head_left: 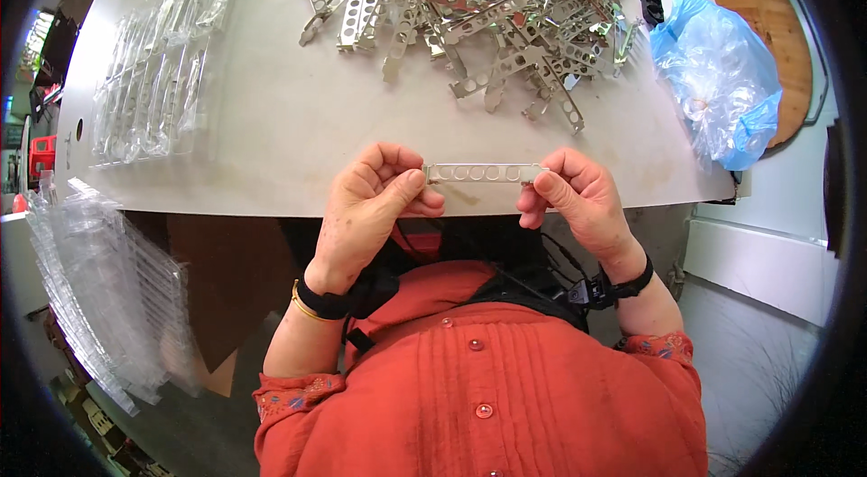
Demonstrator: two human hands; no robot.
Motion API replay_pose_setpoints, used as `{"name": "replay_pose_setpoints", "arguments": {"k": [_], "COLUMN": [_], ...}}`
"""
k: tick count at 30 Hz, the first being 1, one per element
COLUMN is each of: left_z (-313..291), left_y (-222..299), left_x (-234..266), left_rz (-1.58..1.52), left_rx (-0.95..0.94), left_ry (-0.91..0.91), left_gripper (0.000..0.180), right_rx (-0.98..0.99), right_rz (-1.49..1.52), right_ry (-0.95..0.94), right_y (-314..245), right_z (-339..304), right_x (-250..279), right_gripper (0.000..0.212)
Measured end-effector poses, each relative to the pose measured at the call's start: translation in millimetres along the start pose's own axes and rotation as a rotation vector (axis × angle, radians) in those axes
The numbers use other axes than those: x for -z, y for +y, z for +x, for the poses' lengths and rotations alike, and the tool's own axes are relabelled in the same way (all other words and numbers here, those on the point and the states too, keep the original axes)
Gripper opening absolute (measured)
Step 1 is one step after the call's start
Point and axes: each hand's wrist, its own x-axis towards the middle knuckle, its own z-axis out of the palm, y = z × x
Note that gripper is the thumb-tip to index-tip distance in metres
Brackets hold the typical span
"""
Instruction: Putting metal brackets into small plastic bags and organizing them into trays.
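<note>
Between my two hands a thin metal bracket with a row of round holes is held level, just above the table's near edge. My left hand pinches its left end between thumb and fingers. At the other end, my right hand grips the bracket the same way. Farther back lies a large tangled heap of similar metal brackets, some with small green or red spots.
A clear plastic tray with slots lies on the white table at left. More clear trays are stacked below the left edge. A blue plastic bag and a small black part sit at right.
</note>
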Motion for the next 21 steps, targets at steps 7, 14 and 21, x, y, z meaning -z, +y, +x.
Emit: {"name": "replay_pose_setpoints", "arguments": {"k": [7, 14, 21], "left_z": [0.1, -0.1, -0.2], "left_y": [3.1, 2.2, 2.1], "left_x": [0.9, 3.8, 5.7], "left_rz": [0.024, -0.019, -0.012], "left_rx": [0.009, 0.006, 0.001], "left_ry": [-0.001, -0.026, -0.037], "left_gripper": [0.015, 0.016, 0.016], "right_rx": [0.007, -0.007, -0.014], "right_rz": [0.01, -0.011, 0.0], "right_ry": [-0.011, -0.01, -0.013], "right_y": [1.9, 0.3, 1.0], "right_z": [0.8, 0.4, 0.6], "right_x": [-0.9, -1.9, -1.1], "right_gripper": [0.021, 0.021, 0.022]}}
